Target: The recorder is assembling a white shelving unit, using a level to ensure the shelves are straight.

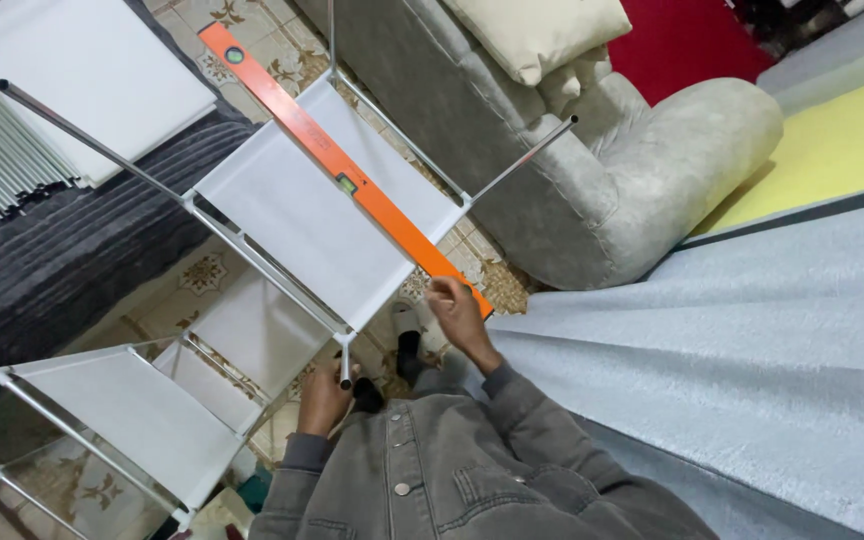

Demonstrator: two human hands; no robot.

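Observation:
A long orange spirit level [332, 160] lies diagonally across the top white shelf panel [292, 220] of a metal-framed shelving unit. My right hand [459, 318] grips the level's near end. At the shelf's near corner, my left hand [322, 398] is closed around a short upright metal post [345, 362]. Thin silver rods [92, 140] stick out from the shelf's corners. Lower white shelf panels [142, 410] show below and to the left.
A grey sofa [592, 170] with a cream cushion [537, 35] stands right behind the unit. A bundle of spare metal tubes [2, 135] and a white board [92, 70] lie on a dark ribbed cover at left. Grey carpet [752, 340] spreads to the right.

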